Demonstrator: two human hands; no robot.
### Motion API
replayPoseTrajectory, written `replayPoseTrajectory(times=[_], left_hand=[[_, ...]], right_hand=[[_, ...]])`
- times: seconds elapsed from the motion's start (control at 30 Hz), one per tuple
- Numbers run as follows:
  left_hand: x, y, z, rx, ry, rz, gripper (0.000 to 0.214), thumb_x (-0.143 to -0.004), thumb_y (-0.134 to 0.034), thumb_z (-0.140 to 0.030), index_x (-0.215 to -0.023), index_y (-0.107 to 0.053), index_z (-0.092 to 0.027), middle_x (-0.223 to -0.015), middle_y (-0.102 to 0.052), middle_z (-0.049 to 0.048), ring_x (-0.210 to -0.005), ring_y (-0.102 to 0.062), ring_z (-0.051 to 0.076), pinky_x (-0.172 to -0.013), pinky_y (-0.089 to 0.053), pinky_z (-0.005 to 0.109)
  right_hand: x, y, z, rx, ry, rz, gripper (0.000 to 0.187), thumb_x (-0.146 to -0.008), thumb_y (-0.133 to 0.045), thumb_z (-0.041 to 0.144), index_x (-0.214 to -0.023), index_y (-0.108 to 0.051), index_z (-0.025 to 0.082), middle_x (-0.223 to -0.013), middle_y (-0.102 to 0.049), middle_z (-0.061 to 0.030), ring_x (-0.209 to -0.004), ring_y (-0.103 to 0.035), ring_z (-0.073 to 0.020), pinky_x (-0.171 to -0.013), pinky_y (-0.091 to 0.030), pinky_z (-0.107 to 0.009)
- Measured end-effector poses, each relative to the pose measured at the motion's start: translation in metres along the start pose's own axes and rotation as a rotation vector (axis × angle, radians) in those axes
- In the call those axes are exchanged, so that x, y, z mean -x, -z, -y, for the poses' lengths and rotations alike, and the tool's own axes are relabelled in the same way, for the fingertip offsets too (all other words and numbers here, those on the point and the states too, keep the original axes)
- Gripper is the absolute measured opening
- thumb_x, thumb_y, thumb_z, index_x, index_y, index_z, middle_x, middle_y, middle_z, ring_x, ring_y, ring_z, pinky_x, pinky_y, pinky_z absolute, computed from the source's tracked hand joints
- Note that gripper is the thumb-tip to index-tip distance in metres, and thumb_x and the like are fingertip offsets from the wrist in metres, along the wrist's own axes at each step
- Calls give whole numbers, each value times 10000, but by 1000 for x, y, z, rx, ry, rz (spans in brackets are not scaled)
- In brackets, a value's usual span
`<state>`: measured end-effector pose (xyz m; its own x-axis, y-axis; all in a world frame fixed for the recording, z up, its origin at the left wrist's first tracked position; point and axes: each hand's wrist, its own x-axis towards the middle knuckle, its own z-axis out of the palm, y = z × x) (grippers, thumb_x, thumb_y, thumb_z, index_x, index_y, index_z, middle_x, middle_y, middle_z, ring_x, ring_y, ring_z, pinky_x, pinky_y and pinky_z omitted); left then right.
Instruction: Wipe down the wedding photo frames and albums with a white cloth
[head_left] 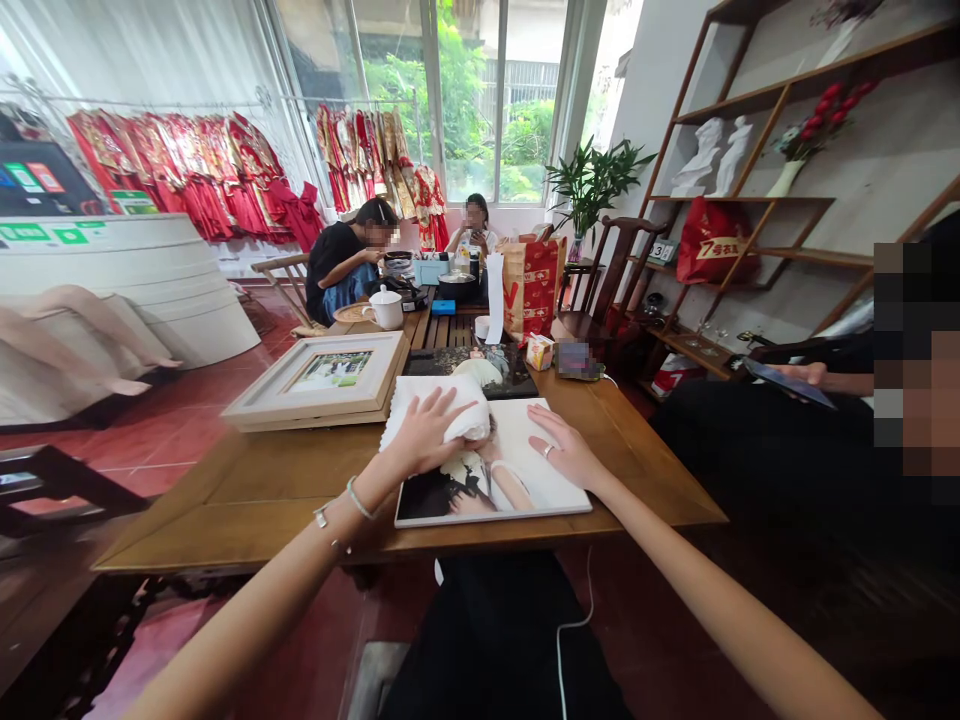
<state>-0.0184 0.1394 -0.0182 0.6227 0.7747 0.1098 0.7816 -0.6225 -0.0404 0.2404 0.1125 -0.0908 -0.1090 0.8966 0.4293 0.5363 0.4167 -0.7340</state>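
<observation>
A large white photo album [525, 480] with a portrait on its cover lies on the wooden table [285, 490] right in front of me. My left hand [427, 432] presses a white cloth [457, 405] flat onto the album's upper left part, fingers spread. My right hand [568, 452], with a ring on one finger, rests flat on the album's right half, fingers stretched out. A bracelet sits on my left wrist.
A stack of framed photos [322, 378] lies left of the album, a dark album [480, 368] behind it. A person at my right holds a phone [787, 380]. Two people sit at the far table end by a white teapot [386, 307] and a red bag [536, 285].
</observation>
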Motion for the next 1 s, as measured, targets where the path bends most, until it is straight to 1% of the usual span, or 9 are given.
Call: replayPoseTrajectory(times=[0.1,0.2,0.3,0.4,0.53,0.63,0.77,0.87,1.0], left_hand=[[-6,-3,5,-14,22,-27,582,-848,-430,-314,-1415,-297,-303,-1498,-252,81,-1363,-198,329,-1052,-188,550],[3,-2,-2,1,36,-24,573,-851,-425,-336,-1411,-312,-293,-1491,-269,83,-1360,-207,328,-1052,-193,551],[26,3,-16,27,18,-3,591,-839,-433,-329,-1415,-301,-303,-1502,-241,81,-1368,-184,333,-1056,-184,562],[61,7,-38,48,-20,29,675,-793,-495,-345,-1426,-261,-329,-1524,-177,63,-1383,-116,345,-1063,-152,580],[105,10,-66,81,-52,61,783,-748,-541,-451,-1442,-193,-350,-1538,-106,39,-1388,-48,358,-1071,-106,588],[117,12,-75,98,-54,75,790,-752,-525,-514,-1443,-174,-361,-1539,-90,28,-1387,-44,362,-1073,-102,585],[95,13,-67,92,-9,62,711,-782,-519,-425,-1429,-231,-363,-1528,-160,41,-1383,-103,356,-1067,-135,588],[61,11,-50,57,26,45,639,-819,-486,-374,-1421,-274,-337,-1516,-205,69,-1376,-148,350,-1057,-168,585],[12,2,-17,-1,39,-2,552,-878,-403,-385,-1413,-310,-286,-1496,-256,94,-1363,-197,342,-1049,-199,565]], right_hand=[[0,0,-2,-8,1,-1,443,-800,-575,364,-1218,-582,217,-1339,-515,-108,-1292,-411,-258,-1107,-263,-484],[-1,-1,-2,-19,-5,-7,449,-795,-583,364,-1221,-578,223,-1341,-514,-102,-1293,-410,-257,-1108,-261,-485],[-1,-1,-1,-17,-11,-11,437,-796,-578,348,-1213,-584,220,-1334,-521,-102,-1284,-422,-255,-1105,-271,-481],[0,-2,1,-10,-22,-15,429,-795,-576,334,-1203,-593,206,-1336,-517,-109,-1278,-429,-259,-1103,-279,-481],[0,-3,0,-28,-25,-17,424,-793,-581,339,-1202,-593,229,-1346,-509,-88,-1287,-416,-260,-1107,-270,-488],[0,-2,-1,-32,-14,-1,430,-791,-583,355,-1202,-591,229,-1348,-508,-89,-1287,-416,-261,-1106,-269,-492],[0,-1,-1,-16,6,-7,421,-796,-576,377,-1190,-600,233,-1325,-529,-93,-1268,-440,-259,-1097,-290,-490],[0,0,1,5,15,-5,416,-804,-565,376,-1188,-603,223,-1315,-536,-104,-1267,-442,-259,-1095,-295,-486],[0,1,1,13,13,12,429,-809,-557,379,-1201,-593,207,-1325,-525,-116,-1277,-429,-262,-1095,-286,-491]])
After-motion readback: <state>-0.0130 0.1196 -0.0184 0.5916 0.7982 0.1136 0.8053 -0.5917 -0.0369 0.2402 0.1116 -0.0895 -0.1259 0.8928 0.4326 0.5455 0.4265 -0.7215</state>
